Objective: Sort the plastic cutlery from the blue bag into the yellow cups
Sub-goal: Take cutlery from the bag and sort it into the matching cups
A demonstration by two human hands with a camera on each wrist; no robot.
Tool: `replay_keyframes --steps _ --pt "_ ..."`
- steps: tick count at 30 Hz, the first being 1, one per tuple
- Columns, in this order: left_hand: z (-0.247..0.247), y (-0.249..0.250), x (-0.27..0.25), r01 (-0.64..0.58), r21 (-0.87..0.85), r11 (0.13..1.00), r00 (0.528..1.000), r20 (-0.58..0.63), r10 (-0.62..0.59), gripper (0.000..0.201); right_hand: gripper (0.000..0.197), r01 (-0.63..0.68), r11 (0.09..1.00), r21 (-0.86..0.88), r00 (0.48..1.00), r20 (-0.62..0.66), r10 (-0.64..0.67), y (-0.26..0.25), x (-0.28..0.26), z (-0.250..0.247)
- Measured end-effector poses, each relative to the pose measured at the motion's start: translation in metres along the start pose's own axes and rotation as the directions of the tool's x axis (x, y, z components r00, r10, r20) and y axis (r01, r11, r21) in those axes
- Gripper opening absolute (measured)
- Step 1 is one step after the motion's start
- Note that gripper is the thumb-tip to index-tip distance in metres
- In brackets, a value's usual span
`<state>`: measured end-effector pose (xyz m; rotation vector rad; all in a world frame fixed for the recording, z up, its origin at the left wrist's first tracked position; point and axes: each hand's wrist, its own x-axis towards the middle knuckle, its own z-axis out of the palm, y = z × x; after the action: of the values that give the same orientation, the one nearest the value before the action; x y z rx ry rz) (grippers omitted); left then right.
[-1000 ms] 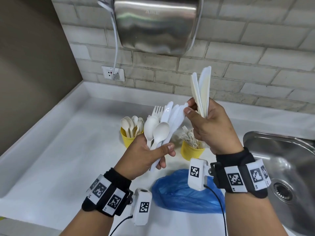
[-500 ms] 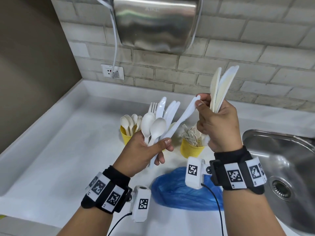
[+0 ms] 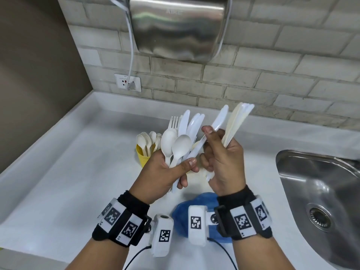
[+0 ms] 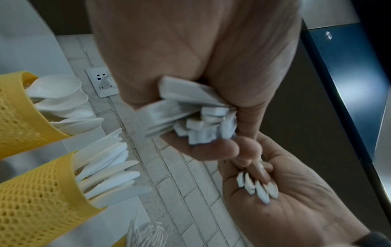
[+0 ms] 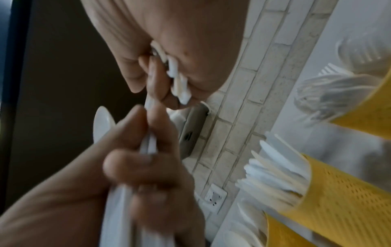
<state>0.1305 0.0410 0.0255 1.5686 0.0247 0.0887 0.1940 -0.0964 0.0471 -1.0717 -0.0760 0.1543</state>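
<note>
- The spoon cup (image 3: pixel 143 157), far left on the counter, stands close under the hands; a low sweep could tip it.
- The left hand (image 3: pixel 167 173) clenches a mixed bundle (image 3: pixel 180 137); loosening could scatter it.
- The right hand (image 3: pixel 224 158) grasps knives (image 3: pixel 236 123) and pinches one more (image 3: pixel 219 118); a snag might drag neighbours out.
- The blue bag (image 3: pixel 181 215) lies near, below the wrists.

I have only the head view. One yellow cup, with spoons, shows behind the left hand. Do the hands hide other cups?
Observer: Yes. The left wrist view shows a second yellow cup beside the spoon cup; it holds knives.
Operator: Is there a cup for forks?
Observer: The right wrist view shows forks standing in a third yellow cup.
Operator: What is under the right hand?
Observer: In the left wrist view, the handle ends of its held knives stick out below the right hand.
</note>
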Motion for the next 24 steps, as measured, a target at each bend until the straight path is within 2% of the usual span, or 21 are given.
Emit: replay_keyframes --steps 3,7,9,12,15,17,19,24 --pt "-0.003 -0.002 0.001 -0.013 0.036 0.999 1.000 0.005 0.013 0.021 0.024 -0.013 1.000 -0.002 1.000 0.024 0.013 0.006 -0.008 0.008" --pt "-0.003 0.001 0.007 -0.003 0.034 0.999 1.000 0.000 0.003 0.022 0.014 0.086 0.996 -0.029 0.996 -0.014 -0.086 0.000 0.006 0.005" --pt "0.000 0.002 0.007 0.007 0.024 1.000 1.000 0.012 -0.007 0.020 0.016 0.132 0.991 -0.009 0.989 -0.071 -0.132 -0.005 0.014 0.000" --pt "0.000 0.001 0.004 0.021 0.006 1.000 0.999 0.026 -0.021 0.019 0.014 0.180 0.983 0.026 0.960 -0.223 -0.170 -0.008 0.023 -0.010" --pt "0.000 -0.001 -0.001 0.030 0.001 1.000 0.999 0.042 -0.030 0.019 0.018 0.146 0.974 0.173 0.945 -0.314 -0.086 -0.009 0.027 -0.026" --pt "0.003 0.000 -0.001 0.035 -0.014 0.999 0.998 0.055 -0.034 0.015 0.019 0.141 0.953 0.267 0.952 -0.302 -0.056 -0.013 0.028 -0.035" --pt "0.006 0.002 0.000 0.036 -0.019 0.999 0.997 0.068 -0.034 0.014 0.019 0.173 0.949 0.263 0.954 -0.284 -0.095 -0.018 0.028 -0.041" --pt "0.005 0.002 -0.003 0.048 -0.026 0.999 0.996 0.070 -0.046 0.020 0.017 0.233 0.971 0.052 0.955 -0.201 -0.218 -0.020 0.022 -0.031"
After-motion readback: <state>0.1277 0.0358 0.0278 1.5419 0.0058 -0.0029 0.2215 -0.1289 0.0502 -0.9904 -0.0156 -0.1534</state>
